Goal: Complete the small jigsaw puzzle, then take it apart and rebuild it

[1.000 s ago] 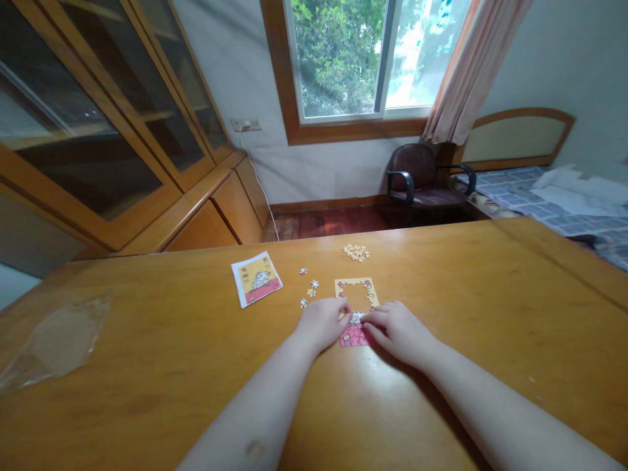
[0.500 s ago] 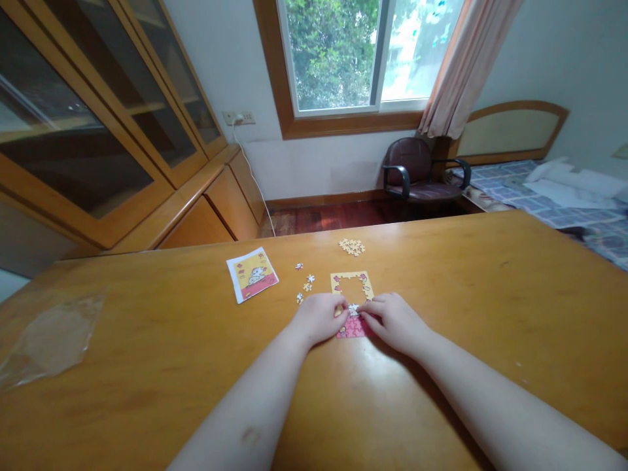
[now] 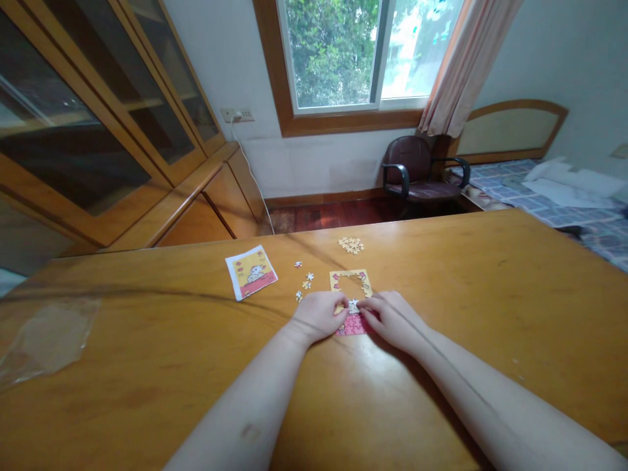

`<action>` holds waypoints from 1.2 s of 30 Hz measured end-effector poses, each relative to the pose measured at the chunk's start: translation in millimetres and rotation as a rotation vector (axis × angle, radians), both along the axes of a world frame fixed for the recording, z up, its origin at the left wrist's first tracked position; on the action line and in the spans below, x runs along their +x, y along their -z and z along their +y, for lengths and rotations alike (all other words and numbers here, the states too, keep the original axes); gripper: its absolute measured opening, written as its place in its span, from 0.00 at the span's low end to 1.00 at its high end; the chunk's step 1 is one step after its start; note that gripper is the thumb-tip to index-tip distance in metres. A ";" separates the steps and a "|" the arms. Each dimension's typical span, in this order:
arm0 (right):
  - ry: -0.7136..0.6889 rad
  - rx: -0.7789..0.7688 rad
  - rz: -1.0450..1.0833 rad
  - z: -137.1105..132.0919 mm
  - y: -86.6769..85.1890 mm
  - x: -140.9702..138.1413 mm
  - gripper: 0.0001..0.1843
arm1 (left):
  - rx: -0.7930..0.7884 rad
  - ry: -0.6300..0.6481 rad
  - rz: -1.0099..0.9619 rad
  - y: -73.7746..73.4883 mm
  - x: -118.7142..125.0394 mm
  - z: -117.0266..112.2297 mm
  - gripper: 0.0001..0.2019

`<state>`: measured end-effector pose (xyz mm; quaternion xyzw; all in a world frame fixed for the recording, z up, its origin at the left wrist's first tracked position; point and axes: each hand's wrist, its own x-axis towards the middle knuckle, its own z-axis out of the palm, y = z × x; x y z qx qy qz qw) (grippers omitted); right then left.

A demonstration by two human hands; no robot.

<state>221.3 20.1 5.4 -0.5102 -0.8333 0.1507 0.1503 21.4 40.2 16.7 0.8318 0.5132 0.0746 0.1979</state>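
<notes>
A partly assembled jigsaw puzzle (image 3: pixel 354 325) lies flat on the table, with a yellow border at the top, pink rows at the bottom and a gap in the middle. My left hand (image 3: pixel 321 315) rests at its left edge, thumb and fingers curled in on the puzzle. From the right, my right hand (image 3: pixel 390 315) reaches over, its thumb and index finger pinched at a white jigsaw piece (image 3: pixel 353 306) between the hands. The fingers partly cover that piece and both puzzle sides. Several loose jigsaw pieces (image 3: pixel 307 281) lie just left of the puzzle.
Beyond the puzzle sits a pile of pale pieces (image 3: pixel 351 245). A picture card (image 3: pixel 252 273) with a white animal lies to the left. Farther left is a clear plastic bag (image 3: pixel 49 337). An office chair (image 3: pixel 415 170) stands past the wooden table's (image 3: pixel 441 255) far edge.
Both hands stay at the puzzle with almost the same pose. The white piece between them sits slightly differently under the fingers. The whole view has shifted a little.
</notes>
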 end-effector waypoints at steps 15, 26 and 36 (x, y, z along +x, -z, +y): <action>0.015 -0.004 -0.001 1.7 1.4 0.7 0.13 | 0.012 0.011 0.008 2.9 -1.0 -0.2 0.13; 0.018 -0.004 -0.007 1.9 0.0 0.5 0.13 | 0.012 0.013 -0.001 2.3 -0.9 0.0 0.12; 0.025 -0.003 -0.007 1.2 0.9 0.7 0.13 | 0.019 0.018 -0.014 3.0 -1.5 0.9 0.12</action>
